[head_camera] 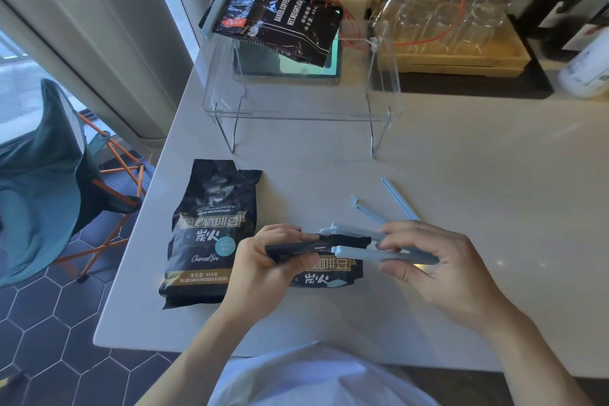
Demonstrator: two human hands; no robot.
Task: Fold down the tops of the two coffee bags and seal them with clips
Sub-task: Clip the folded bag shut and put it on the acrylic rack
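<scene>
- Two hands on black coffee bag [324, 273]: left hand [263, 264] pinches folded top, right hand [438, 270] holds open pale-blue clip [372, 245]
- Clip axis left-right, prongs leftward, straddling fold

Landmark: clear acrylic riser [301, 109]. Bare counter [494, 175] lies open right of it and just in front. Further in front-left lies a coffee bag [211, 231]; front-right, a spare open clip [385, 204]. Behind-right, a glass tray [461, 59] blocks.
</scene>
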